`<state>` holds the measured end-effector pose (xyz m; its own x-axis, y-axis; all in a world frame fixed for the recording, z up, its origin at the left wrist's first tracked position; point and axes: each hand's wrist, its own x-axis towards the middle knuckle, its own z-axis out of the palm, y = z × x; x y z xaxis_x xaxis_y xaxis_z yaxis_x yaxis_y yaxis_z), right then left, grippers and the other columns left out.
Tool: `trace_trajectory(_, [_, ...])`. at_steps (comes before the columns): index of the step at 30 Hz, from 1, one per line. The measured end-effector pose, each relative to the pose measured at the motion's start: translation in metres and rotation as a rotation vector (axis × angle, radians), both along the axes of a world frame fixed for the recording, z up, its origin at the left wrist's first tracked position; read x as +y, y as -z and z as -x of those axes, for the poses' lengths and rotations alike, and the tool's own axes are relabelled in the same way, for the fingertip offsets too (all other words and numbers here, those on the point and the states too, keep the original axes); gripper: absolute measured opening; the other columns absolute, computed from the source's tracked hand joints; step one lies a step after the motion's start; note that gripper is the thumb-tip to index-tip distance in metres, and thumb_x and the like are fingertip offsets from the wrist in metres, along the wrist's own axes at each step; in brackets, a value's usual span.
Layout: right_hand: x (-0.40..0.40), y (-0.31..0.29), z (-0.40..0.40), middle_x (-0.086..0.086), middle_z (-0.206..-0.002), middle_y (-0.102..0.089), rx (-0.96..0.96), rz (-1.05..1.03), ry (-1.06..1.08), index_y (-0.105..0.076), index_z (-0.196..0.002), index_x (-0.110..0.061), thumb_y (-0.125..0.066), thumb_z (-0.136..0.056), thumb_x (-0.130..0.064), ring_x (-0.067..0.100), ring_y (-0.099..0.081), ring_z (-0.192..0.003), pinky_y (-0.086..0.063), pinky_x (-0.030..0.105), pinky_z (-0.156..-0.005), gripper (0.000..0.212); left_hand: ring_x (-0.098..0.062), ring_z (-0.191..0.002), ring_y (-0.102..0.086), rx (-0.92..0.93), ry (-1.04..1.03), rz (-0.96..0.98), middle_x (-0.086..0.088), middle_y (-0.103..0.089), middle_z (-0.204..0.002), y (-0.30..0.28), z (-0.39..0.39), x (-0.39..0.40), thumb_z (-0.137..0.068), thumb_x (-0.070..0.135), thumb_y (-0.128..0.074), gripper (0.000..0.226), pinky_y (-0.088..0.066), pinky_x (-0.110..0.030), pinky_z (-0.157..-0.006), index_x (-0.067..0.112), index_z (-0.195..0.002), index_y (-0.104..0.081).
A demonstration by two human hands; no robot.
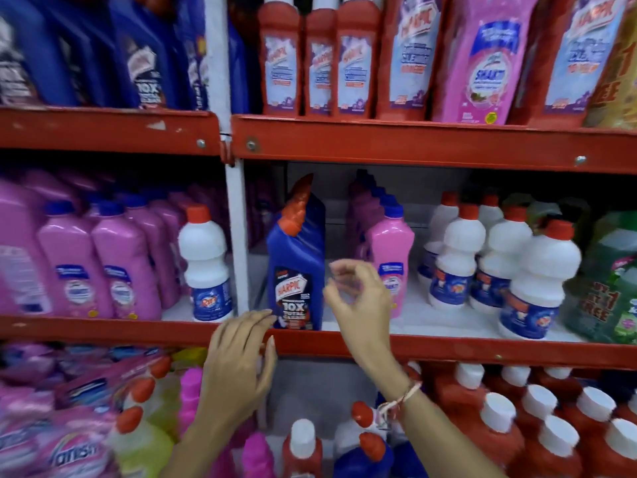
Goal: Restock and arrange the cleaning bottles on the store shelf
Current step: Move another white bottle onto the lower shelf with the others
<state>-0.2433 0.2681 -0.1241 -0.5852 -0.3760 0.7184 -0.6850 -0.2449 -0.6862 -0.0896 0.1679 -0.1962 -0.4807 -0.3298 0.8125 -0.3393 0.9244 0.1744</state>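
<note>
On the middle red metal shelf (448, 350), just right of the white upright post (238, 236), stands a dark blue plastic Harpic bottle with an angled red cap (296, 267), upright at the front edge; more of the same kind line up behind it. Left hand (238, 367): fingers (258, 322) loosely spread, holding nothing, tips at the shelf lip just left of and below the blue bottle's base; contact with the bottle cannot be told. Right hand (358, 305): fingers (344, 270) curled half open, empty, just right of the blue bottle's label and in front of a pink plastic bottle with a blue cap (393, 263). A red-and-white thread band (396, 401) circles the right wrist.

Right of the blue bottle, beyond the pink one: white bottles with red caps (537, 277). Left of the post: a white bottle (205, 263), then pink bottles (100, 267). Above the blue bottle: red Harpic bottles (317, 63). Below: red bottles with white caps (517, 426). Picture edges are blurred.
</note>
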Motion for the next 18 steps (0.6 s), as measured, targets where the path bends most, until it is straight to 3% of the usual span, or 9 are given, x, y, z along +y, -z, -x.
trace_trajectory(7, [-0.060, 0.004, -0.061, -0.001, -0.101, -0.070, -0.033, -0.064, -0.149, -0.069, -0.107, -0.015, -0.064, -0.083, -0.011, 0.006, -0.067, -0.093, -0.057, 0.031, -0.086, 0.024, -0.025, -0.107, -0.062, 0.054, -0.157, -0.052, -0.008, -0.068, -0.117, 0.014, -0.064, -0.055, -0.090, 0.023, -0.047, 0.034, -0.044, -0.041, -0.096, 0.007, -0.114, -0.065])
trace_trajectory(13, [-0.098, 0.007, -0.112, 0.002, -0.123, -0.067, 0.009, -0.162, -0.150, -0.062, -0.127, -0.014, -0.066, -0.081, -0.016, 0.013, -0.064, -0.109, -0.052, 0.032, -0.098, 0.046, -0.031, -0.109, -0.063, -0.024, -0.243, -0.097, -0.013, -0.067, -0.120, 0.024, -0.093, -0.096, -0.089, 0.026, -0.044, 0.041, -0.045, -0.049, -0.100, 0.003, -0.117, -0.063])
trace_trajectory(16, [-0.115, 0.010, -0.130, 0.003, -0.139, -0.057, 0.022, -0.237, -0.048, -0.050, -0.138, -0.013, -0.067, -0.082, -0.019, 0.016, -0.058, -0.120, -0.042, 0.022, -0.100, 0.059, -0.031, -0.113, -0.063, -0.093, -0.239, -0.102, -0.013, -0.067, -0.122, 0.031, -0.101, -0.108, -0.090, 0.030, -0.041, 0.045, -0.036, -0.045, -0.107, 0.003, -0.118, -0.063])
trace_trajectory(18, [-0.127, 0.014, -0.137, 0.004, -0.152, -0.043, 0.011, -0.337, 0.004, -0.035, -0.148, -0.011, -0.066, -0.084, -0.025, 0.019, -0.048, -0.133, -0.036, 0.023, -0.104, 0.073, -0.030, -0.114, -0.063, -0.135, -0.227, -0.106, -0.012, -0.067, -0.122, 0.033, -0.105, -0.112, -0.093, 0.033, -0.037, 0.047, -0.032, -0.043, -0.109, 0.003, -0.119, -0.064])
